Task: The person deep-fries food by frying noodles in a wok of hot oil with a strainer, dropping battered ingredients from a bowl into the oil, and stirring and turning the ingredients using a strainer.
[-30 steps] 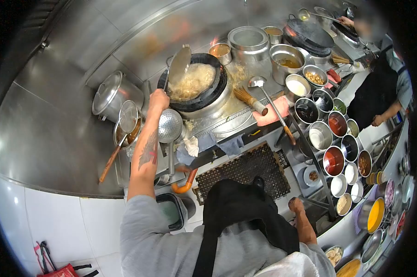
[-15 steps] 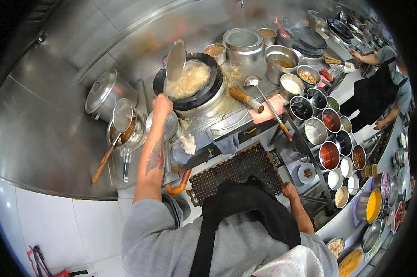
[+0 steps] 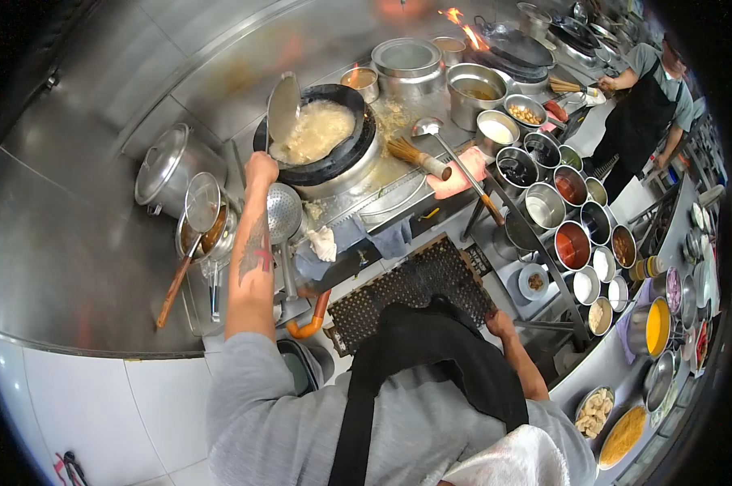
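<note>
My left hand [image 3: 261,168] is closed around the handle of a round metal strainer [image 3: 284,109]. The strainer is tilted up on its edge at the left side of a black wok [image 3: 363,142]. Pale, foamy liquid [image 3: 324,130] bubbles in the wok, and whatever is beneath the foam is hidden. Just below my left forearm's side, a perforated skimmer [image 3: 283,212] lies with its handle toward me. My right hand [image 3: 500,323] hangs low near my right hip, fingers curled, with nothing visible in it.
A long-handled ladle [image 3: 463,166] and a bamboo brush [image 3: 419,158] lie right of the wok. Several sauce pots [image 3: 572,245] crowd the right side. A lidded pot [image 3: 163,170] stands left. Flames [image 3: 465,29] rise near another wok, where a co-worker [image 3: 637,121] stands.
The whole view has shifted slightly. The strainer sits a little farther left relative to the wok. Flames near the back wok are taller. My right hand stays low.
</note>
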Demonstrator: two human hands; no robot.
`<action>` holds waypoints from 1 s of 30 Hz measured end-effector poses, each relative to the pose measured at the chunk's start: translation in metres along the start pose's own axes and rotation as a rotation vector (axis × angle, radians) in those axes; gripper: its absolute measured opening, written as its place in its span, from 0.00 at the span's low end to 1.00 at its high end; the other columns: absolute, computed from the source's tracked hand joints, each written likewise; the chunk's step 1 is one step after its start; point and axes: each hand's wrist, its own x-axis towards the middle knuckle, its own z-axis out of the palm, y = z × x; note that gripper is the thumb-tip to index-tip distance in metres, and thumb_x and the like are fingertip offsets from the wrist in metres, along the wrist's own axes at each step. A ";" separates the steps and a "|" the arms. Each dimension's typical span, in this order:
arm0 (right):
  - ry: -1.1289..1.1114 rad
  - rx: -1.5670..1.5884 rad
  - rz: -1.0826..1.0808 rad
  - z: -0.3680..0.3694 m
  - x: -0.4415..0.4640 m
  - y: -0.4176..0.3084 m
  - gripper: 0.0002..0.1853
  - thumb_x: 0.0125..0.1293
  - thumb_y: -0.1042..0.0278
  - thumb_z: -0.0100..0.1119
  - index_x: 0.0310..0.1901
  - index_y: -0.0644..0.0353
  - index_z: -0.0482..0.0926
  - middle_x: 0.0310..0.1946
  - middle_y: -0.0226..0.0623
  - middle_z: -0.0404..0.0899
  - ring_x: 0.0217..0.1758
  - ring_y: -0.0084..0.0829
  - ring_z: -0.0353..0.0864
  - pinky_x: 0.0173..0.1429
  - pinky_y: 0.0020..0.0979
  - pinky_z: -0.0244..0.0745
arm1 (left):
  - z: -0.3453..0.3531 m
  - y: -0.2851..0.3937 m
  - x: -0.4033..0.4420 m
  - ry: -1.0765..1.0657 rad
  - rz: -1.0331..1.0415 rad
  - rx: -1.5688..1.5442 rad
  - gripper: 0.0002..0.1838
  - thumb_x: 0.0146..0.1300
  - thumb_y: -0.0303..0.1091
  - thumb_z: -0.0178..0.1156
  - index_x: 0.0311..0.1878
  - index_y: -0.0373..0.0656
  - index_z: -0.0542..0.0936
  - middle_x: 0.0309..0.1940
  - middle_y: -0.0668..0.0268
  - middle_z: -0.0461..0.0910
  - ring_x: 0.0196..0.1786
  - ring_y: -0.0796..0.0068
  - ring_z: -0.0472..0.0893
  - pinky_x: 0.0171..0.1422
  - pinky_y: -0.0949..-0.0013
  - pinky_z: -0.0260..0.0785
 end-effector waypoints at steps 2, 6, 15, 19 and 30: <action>-0.029 0.027 -0.007 -0.004 0.000 -0.015 0.16 0.53 0.63 0.50 0.38 0.62 0.80 0.38 0.54 0.79 0.46 0.51 0.77 0.51 0.43 0.71 | -0.040 0.016 -0.043 0.146 -0.026 -0.102 0.14 0.57 0.34 0.53 0.40 0.34 0.79 0.38 0.44 0.79 0.46 0.45 0.77 0.51 0.54 0.69; 0.113 0.065 -0.157 -0.016 0.002 -0.038 0.16 0.55 0.62 0.49 0.38 0.64 0.79 0.36 0.56 0.79 0.45 0.52 0.77 0.50 0.45 0.71 | -0.039 0.011 -0.081 0.312 0.013 -0.217 0.13 0.59 0.35 0.50 0.36 0.34 0.79 0.37 0.44 0.79 0.45 0.44 0.77 0.49 0.53 0.69; 0.080 0.086 -0.534 -0.077 -0.009 -0.177 0.15 0.61 0.60 0.51 0.41 0.65 0.78 0.37 0.52 0.79 0.43 0.48 0.79 0.47 0.41 0.73 | -0.002 0.007 -0.046 0.253 -0.008 -0.201 0.14 0.63 0.32 0.46 0.42 0.34 0.77 0.37 0.45 0.79 0.41 0.44 0.78 0.48 0.54 0.70; 0.075 0.189 -0.849 -0.114 -0.024 -0.298 0.17 0.61 0.56 0.54 0.39 0.65 0.78 0.32 0.50 0.79 0.37 0.47 0.79 0.43 0.39 0.72 | 0.000 0.033 -0.059 0.316 -0.053 -0.747 0.12 0.66 0.32 0.46 0.44 0.37 0.75 0.28 0.53 0.79 0.26 0.57 0.79 0.33 0.60 0.72; -0.076 0.308 -0.781 -0.210 0.118 -0.499 0.11 0.64 0.69 0.45 0.37 0.65 0.76 0.17 0.36 0.73 0.19 0.30 0.75 0.21 0.30 0.71 | 0.026 0.152 -0.158 -0.039 -0.114 -1.440 0.23 0.70 0.48 0.45 0.59 0.41 0.70 0.38 0.64 0.80 0.40 0.75 0.78 0.42 0.73 0.68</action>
